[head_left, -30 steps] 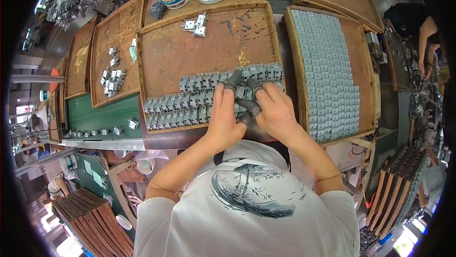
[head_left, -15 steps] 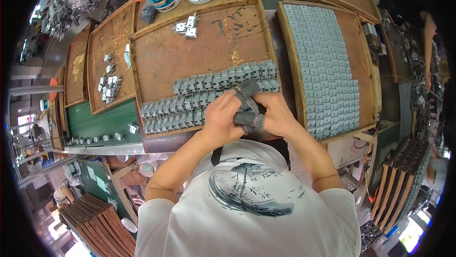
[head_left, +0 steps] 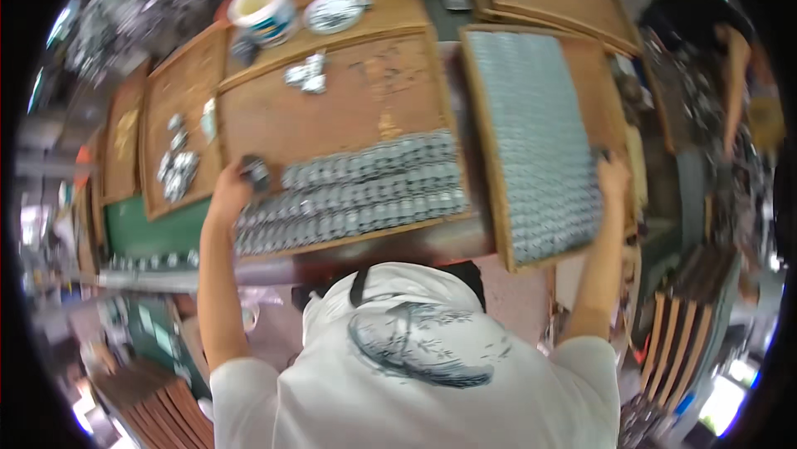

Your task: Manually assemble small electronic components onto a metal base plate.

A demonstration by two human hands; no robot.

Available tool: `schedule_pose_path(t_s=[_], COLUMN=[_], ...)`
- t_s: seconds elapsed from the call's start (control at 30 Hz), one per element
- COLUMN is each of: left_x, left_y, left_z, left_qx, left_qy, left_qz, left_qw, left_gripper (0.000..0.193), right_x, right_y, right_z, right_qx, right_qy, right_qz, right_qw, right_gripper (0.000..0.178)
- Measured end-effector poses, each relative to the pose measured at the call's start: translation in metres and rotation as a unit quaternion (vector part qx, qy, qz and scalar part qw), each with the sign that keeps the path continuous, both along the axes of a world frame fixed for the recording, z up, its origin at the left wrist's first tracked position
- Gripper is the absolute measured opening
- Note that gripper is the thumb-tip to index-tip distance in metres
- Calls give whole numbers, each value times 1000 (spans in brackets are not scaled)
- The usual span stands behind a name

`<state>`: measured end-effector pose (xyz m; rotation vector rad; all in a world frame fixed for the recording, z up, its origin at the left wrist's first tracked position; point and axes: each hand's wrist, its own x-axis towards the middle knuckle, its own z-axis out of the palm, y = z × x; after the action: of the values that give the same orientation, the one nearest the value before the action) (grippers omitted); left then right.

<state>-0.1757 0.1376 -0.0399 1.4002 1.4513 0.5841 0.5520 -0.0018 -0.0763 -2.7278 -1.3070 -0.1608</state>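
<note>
My left hand (head_left: 230, 191) is at the left edge of the middle wooden tray (head_left: 332, 117), beside the left end of the rows of small grey metal parts (head_left: 357, 183). Dark grey fabric covers its fingertips, and motion smears them, so any held part is hard to make out. My right hand (head_left: 613, 179) reaches over the right wooden tray (head_left: 594, 83), at the right side of closely packed grey blocks (head_left: 531, 133). Dark fabric covers its fingertips too. Blur hides whether it grips anything.
A few loose metal parts (head_left: 307, 75) lie at the back of the middle tray. Behind stand a white bucket (head_left: 264, 13) and a shallow white dish (head_left: 335, 13). Another tray (head_left: 154, 100) with a pile of parts is at left. A person's arm (head_left: 735, 88) shows at far right.
My hands were together over the front right of the middle tray. They have parted: the left went to that tray's left edge, the right over the right tray. The view has shifted and blurred.
</note>
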Motion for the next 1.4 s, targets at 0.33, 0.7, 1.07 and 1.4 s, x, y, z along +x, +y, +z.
schedule_pose_path(t_s=[0.33,0.7,1.07,1.4], left_x=[9,-105,-209,-197], left_y=[10,-93,-150,-141], left_z=[-21,3,-70,-69], left_qx=[-130,58,-64,55], left_qy=[-78,547,277,286], left_qz=[-89,288,406,381], left_qw=[985,784,868,878], left_gripper=[45,38,42,40], right_x=[98,-4,-180,-248], right_y=[10,12,43,53], right_z=[-48,21,20,42], right_qx=[24,446,318,256], right_qy=[272,655,653,679], right_qz=[18,7,144,199], right_qw=[962,610,672,659], right_gripper=[47,27,26,26])
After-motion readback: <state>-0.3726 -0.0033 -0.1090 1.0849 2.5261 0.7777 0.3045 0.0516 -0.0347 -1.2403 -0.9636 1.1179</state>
